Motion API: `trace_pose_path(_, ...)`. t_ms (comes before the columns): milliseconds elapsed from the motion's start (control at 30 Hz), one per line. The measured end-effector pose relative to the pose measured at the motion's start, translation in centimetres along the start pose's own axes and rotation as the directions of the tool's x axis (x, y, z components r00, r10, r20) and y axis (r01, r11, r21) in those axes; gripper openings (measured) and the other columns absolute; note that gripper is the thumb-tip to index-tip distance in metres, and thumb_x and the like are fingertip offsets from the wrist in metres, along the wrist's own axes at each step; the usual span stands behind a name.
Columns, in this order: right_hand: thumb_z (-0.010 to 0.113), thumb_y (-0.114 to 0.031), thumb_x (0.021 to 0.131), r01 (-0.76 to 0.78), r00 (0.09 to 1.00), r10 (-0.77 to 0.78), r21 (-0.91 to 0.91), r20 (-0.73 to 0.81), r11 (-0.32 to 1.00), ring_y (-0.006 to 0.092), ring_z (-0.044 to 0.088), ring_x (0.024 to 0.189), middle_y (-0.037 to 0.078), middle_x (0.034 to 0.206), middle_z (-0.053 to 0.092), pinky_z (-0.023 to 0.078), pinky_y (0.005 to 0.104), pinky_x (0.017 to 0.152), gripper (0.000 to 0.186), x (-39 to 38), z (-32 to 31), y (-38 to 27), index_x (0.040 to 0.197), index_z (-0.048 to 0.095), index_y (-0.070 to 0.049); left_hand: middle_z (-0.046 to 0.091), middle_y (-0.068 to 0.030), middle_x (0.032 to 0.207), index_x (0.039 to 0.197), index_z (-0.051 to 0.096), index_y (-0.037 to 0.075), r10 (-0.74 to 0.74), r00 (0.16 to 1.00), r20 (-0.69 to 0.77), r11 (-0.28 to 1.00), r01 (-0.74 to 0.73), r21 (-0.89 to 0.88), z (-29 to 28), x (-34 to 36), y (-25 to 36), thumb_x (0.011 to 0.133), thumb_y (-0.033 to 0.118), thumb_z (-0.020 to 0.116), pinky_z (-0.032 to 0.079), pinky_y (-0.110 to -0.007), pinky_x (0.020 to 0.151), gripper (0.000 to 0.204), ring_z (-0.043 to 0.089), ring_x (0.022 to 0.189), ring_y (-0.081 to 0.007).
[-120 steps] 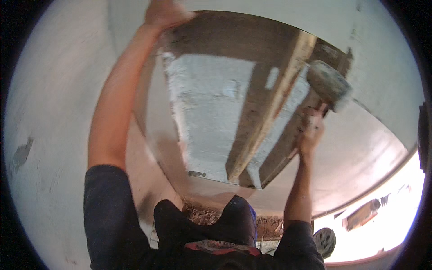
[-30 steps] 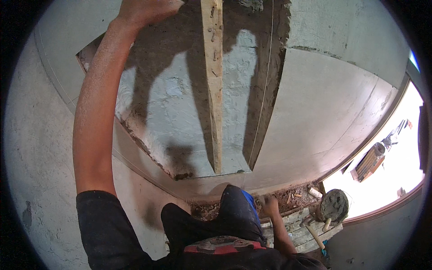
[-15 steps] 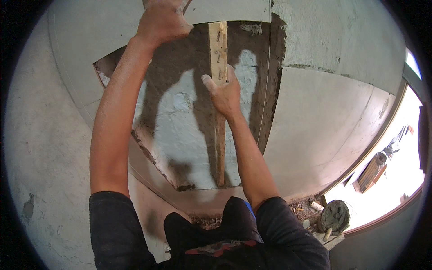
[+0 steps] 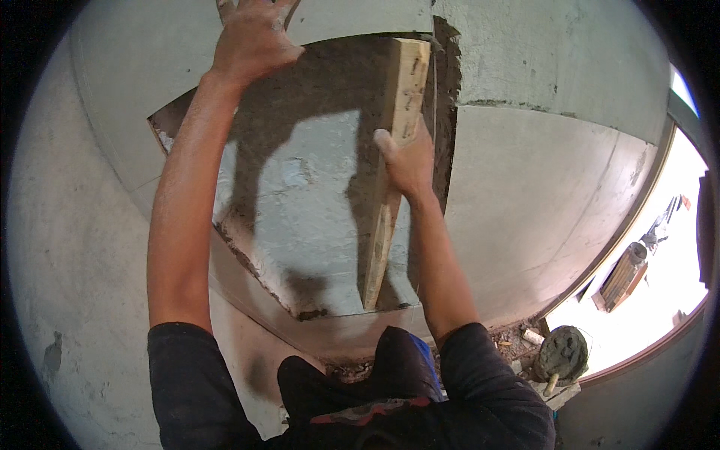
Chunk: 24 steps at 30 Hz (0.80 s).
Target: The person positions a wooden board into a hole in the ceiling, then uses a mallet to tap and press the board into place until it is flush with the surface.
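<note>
Half a second on, we log a clear change at the wooden bar point(image 4: 409, 82): it stood nearly upright at upper centre, and now its top end has swung toward the right of the frame, so that it leans. Its lower end shows at lower centre, by the bottom edge of the rough wall patch point(image 4: 300, 210); we cannot tell whether it touches there. The right hand point(image 4: 411, 161) is closed around the bar in its upper half, thumb on the left side; a second ago it was low in the frame, off the wood. The left hand point(image 4: 251, 41) has stayed at upper left, fingers spread wide over the grey panel point(image 4: 360, 15) at the patch's top edge; its tips are cut by the frame, and we cannot tell how firmly it bears. Our reading for the work: the bar is loose enough to be steered by one hand, with the other left up at the panel. The mallet carried four seconds ago is in neither of the hands. The bucket point(image 4: 564, 352) stands at lower right, beside the rubble point(image 4: 506, 341).
</note>
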State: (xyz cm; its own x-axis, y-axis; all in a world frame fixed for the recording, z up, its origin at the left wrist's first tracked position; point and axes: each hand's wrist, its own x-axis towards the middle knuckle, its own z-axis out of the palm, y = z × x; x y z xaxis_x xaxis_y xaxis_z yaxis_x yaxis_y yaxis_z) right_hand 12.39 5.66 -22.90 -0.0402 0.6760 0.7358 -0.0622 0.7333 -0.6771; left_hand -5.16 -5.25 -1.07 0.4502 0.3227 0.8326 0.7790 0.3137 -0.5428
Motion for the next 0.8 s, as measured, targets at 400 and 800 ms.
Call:
trace_pose_path(400,0.071,-0.025,0.079,-0.016,0.995,0.008,-0.087,-0.095,0.996,0.0267,0.067,0.090,0.016,0.098,0.069,0.052,0.0386,0.086,0.045,1.8,-1.4,0.0,0.115,0.061,0.000,0.022,-0.0227,0.164,0.155,0.037,0.008,-0.003,1.000,0.022,1.000,0.003,-0.002,-0.6,-0.2,0.6,0.062,0.018,0.073,0.006,-0.069,0.119,0.100,0.015,0.154,-0.0415)
trace_pose_path(800,0.072,-0.025,0.077,0.034,0.999,-0.037,-0.104,-0.033,0.994,0.0415,0.068,0.096,0.024,0.100,0.070,0.053,0.0457,0.087,0.046,2.6,-1.8,-0.3,0.113,0.060,0.000,0.022,-0.0237,0.164,0.154,0.038,0.007,-0.040,0.997,0.061,0.996,0.045,-0.078,-1.2,0.1,1.3,0.065,0.013,0.068,0.003,-0.066,0.121,0.094,0.013,0.154,-0.0407)
